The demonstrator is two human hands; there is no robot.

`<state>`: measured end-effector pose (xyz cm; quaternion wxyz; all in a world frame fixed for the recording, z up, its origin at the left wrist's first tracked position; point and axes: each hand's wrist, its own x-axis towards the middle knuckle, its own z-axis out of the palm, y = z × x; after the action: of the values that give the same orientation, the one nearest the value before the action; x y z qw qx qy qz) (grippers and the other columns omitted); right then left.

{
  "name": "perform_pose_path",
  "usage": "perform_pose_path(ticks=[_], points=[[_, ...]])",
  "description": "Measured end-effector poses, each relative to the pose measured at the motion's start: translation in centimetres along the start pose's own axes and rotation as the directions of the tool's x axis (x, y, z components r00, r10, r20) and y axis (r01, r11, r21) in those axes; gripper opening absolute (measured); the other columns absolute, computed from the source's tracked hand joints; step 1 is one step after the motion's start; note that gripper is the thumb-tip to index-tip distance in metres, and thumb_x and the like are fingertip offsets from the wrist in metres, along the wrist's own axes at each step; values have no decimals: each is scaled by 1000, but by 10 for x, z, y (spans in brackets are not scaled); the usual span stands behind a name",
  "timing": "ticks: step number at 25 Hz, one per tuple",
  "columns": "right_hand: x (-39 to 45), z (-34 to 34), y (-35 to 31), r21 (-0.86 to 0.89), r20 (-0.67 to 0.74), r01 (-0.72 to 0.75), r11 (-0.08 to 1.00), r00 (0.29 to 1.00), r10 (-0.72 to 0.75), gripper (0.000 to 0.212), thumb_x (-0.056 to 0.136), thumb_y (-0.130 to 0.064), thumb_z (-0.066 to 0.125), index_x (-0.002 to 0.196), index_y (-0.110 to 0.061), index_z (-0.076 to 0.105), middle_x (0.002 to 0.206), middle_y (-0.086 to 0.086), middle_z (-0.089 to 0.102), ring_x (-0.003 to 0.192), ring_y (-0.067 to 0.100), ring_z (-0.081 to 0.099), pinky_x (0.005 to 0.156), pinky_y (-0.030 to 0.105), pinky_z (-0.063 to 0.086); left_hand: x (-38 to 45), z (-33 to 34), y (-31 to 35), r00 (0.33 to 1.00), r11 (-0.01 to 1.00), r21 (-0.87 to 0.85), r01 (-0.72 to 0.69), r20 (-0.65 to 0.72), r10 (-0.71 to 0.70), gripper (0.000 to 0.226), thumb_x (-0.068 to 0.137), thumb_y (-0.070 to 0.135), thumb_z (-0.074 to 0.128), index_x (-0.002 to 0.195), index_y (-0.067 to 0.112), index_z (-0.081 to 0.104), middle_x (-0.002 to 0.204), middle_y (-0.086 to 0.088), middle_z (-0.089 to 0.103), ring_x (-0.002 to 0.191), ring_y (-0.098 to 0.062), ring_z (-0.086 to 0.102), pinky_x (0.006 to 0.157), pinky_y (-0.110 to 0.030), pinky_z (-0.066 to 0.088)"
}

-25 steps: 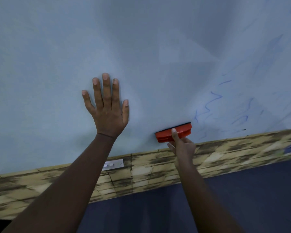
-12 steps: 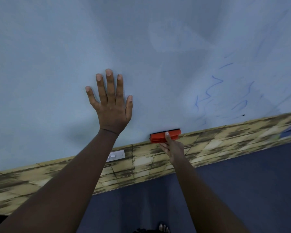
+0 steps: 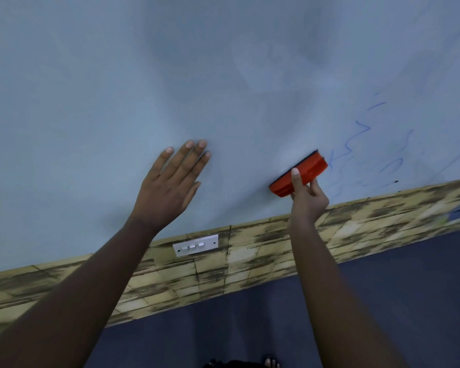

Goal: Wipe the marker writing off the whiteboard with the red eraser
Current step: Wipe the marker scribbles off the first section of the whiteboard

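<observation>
Red eraser [image 3: 299, 175] is held tilted against the whiteboard [image 3: 117, 88] right of centre in the frame, gripped by the right hand [image 3: 307, 197] with the thumb laid along its back and the fingers curled beneath. Blue marker writing [image 3: 361, 147] is seen just right of it. The left hand [image 3: 168, 187] is laid flat on the board at centre, fingers straight and close together. A white switch plate [image 3: 195, 245] is set in the patterned band [image 3: 250, 261] below.

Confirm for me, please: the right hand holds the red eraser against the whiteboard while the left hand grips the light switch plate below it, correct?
Not quite. The head view shows the left hand resting flat on the whiteboard, fingers straight, above the light switch plate and not touching it. The rest holds: the right hand holds the red eraser against the board.
</observation>
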<state>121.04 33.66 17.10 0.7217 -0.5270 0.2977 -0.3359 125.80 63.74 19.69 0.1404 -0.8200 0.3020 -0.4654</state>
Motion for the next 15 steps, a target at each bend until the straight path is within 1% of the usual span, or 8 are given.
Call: perform_pose_path(ticks=[2, 5, 6, 8, 9, 10, 13, 15], points=[[-23, 20, -12, -75, 19, 129, 989, 992, -128, 29, 80, -41, 88, 106, -33, 76, 87, -12, 76, 85, 0, 70, 85, 27, 58, -19, -2, -7, 1000, 1000, -29, 3, 20, -2, 69, 111, 29, 51, 169, 10, 19, 178, -9, 12, 165, -25, 10, 133, -47, 13], [-73, 51, 7, -290, 101, 326, 900, 945, -310, 54, 80, -37, 89, 128, -18, 71, 99, 1, 66, 81, 4, 61, 77, 26, 56, -46, -4, -14, 999, 995, -89, 35, 24, -33, 73, 107, 19, 58, 169, 10, 21, 178, -9, 13, 165, -26, 10, 133, -49, 11], [-88, 55, 21, -386, 200, 443, 809, 897, -395, 61, 81, -35, 88, 135, -17, 66, 103, 1, 63, 85, 7, 59, 76, 24, 54, -54, -3, -15, 998, 994, -100, 48, 33, -45, 76, 105, 16, 61, 169, 10, 21, 178, -9, 13, 165, -26, 10, 133, -50, 9], [-102, 50, 51, -555, 428, 650, 519, 758, -492, 68, 80, -31, 88, 141, -22, 61, 110, -1, 60, 97, 13, 56, 75, 25, 51, -66, -1, -13, 996, 991, -115, 73, 54, -67, 83, 99, 11, 67, 169, 9, 21, 178, -10, 12, 165, -28, 9, 133, -53, 8], [-98, 42, 62, -596, 504, 693, 406, 716, -482, 69, 78, -29, 89, 141, -24, 60, 112, -1, 60, 100, 15, 56, 74, 28, 51, -70, 0, -10, 995, 988, -127, 87, 61, -80, 84, 98, 10, 68, 168, 8, 23, 178, -12, 13, 165, -29, 10, 132, -55, 8], [-92, 32, 68, -631, 532, 686, 361, 722, -442, 69, 77, -28, 89, 140, -24, 61, 112, -2, 61, 100, 17, 57, 72, 30, 52, -72, 0, -5, 993, 984, -145, 104, 62, -96, 82, 98, 11, 68, 168, 7, 25, 177, -13, 15, 164, -31, 13, 131, -57, 10], [-73, 6, 64, -716, 432, 525, 461, 851, -298, 60, 82, -36, 84, 137, -24, 62, 104, -4, 66, 91, 15, 63, 74, 33, 53, -71, 0, 17, 981, 960, -199, 196, 40, -192, 66, 103, 21, 61, 163, 7, 39, 172, -14, 31, 156, -34, 37, 122, -61, 26], [-59, -6, 51, -699, 372, 474, 535, 881, -293, 44, 84, -41, 81, 121, -24, 68, 88, -7, 67, 77, 7, 61, 68, 30, 49, -60, 0, 33, 973, 947, -223, 229, 51, -223, 62, 102, 24, 60, 159, 7, 45, 167, -13, 41, 145, -34, 50, 114, -61, 33]])
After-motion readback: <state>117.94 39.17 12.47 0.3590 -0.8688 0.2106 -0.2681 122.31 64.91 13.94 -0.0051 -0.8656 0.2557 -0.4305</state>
